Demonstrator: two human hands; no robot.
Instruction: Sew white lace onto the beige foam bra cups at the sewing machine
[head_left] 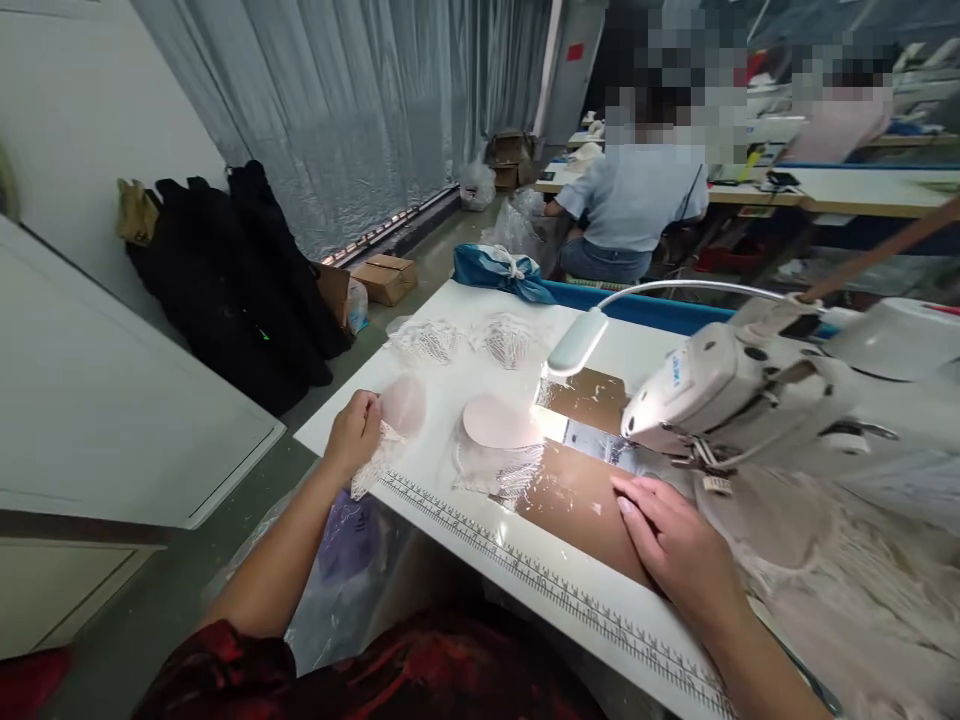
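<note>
At the table's left edge, my left hand (356, 432) pinches a pale beige bra cup (405, 403) with white lace hanging below it. My right hand (671, 530) lies on the brown covering (577, 500) of the table, with its fingers stretched out and nothing visible in them. Between my hands another bra cup (495, 425) lies flat, with sheer lace along its lower side. Farther back are two lace-covered cups (431, 340). To the right of the cups stands a white sewing machine (705, 390), its needle area partly hidden behind its head.
A bendable lamp (577, 342) hangs over the table. A ruler strip (525, 572) runs along the front edge. More beige lace pieces (847, 570) are piled at the right. Beyond the table sits a person (637, 210); dark garments (225, 280) and a cardboard box (384, 278) are at the left.
</note>
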